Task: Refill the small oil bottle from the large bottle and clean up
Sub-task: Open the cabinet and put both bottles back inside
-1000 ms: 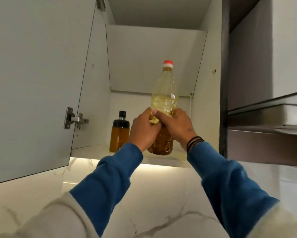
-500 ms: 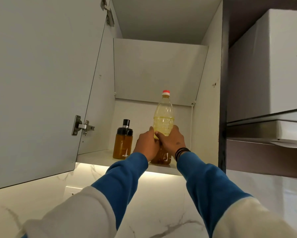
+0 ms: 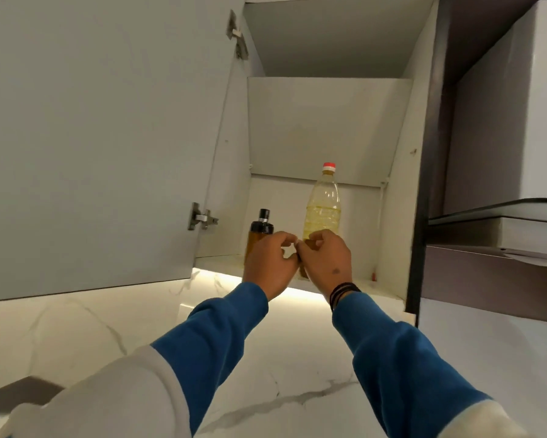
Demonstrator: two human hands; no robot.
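Here both bottles stand on the cabinet shelf (image 3: 221, 259). The left hand (image 3: 270, 263) and right hand (image 3: 325, 263) hover before the large bottle (image 3: 322, 210), fingers loosely curled, seemingly gripping nothing. The small oil bottle (image 3: 261, 230) stands just left.

There is one view, from a camera worn on the person's head. It looks upward and forward into an open wall cupboard (image 3: 329, 128), from below its bottom shelf, so the underside of the shelf edge and the marble wall (image 3: 139, 327) beneath it show. The cupboard door (image 3: 101, 137) fills the left side, close to the lens. Both sleeves reach up from the lower edge, with the hands at about arm's length. With only one view, nothing is shared.
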